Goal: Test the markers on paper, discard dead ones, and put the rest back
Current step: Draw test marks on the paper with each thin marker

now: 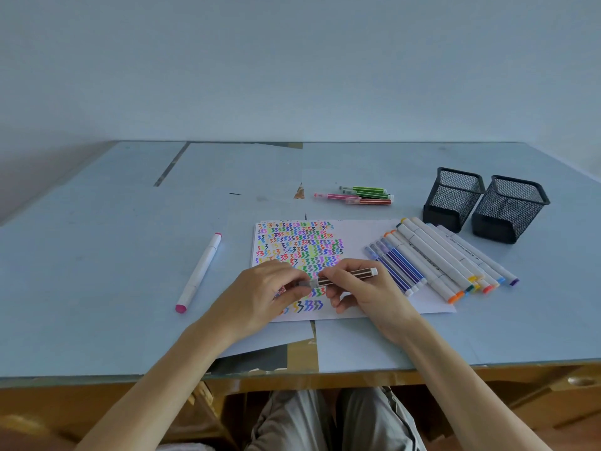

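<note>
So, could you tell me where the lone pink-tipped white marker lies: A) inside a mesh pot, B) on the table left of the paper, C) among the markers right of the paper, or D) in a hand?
B: the pink-tipped white marker lies alone on the table, left of the scribbled paper.
</note>
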